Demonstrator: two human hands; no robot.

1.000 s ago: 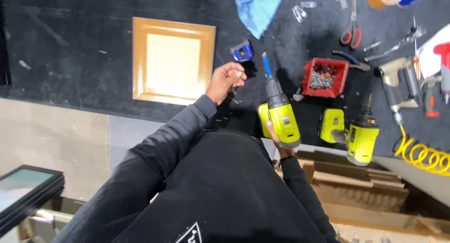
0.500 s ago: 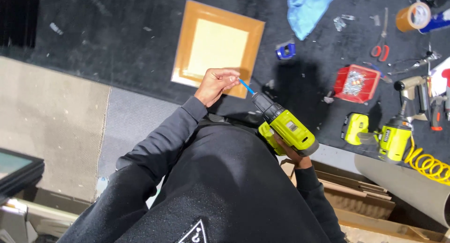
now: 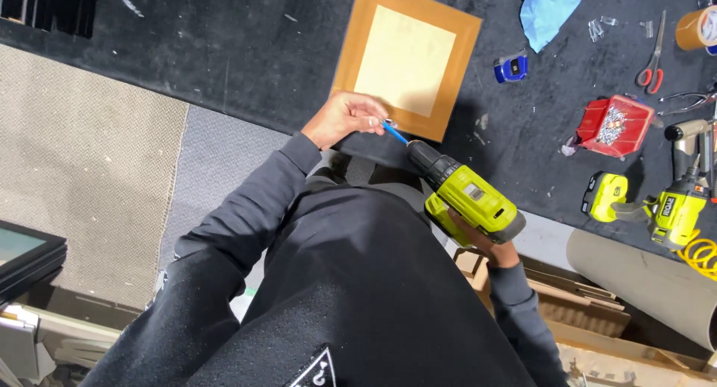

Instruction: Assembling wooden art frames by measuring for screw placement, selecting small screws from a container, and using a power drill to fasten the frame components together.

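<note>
Left hand (image 3: 345,116): centre frame, fingers pinched at blue bit (image 3: 394,132) tip.
Right hand (image 3: 478,243): grasping drill (image 3: 467,196) grip, lower right of centre.
Frame (image 3: 407,58): top centre, on black mat (image 3: 224,51), just beside bit tip.

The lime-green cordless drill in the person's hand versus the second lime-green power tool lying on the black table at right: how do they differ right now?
The lime-green cordless drill is gripped by the right hand; the second lime-green power tool lies untouched on the black table. The held drill carries a blue bit, its tip at the left hand fingertips; the other tool's nose is too unclear to tell. The held drill points up-left toward the wooden frame; the other lies beside a coiled yellow hose. Both share lime-green and black housings.
</note>
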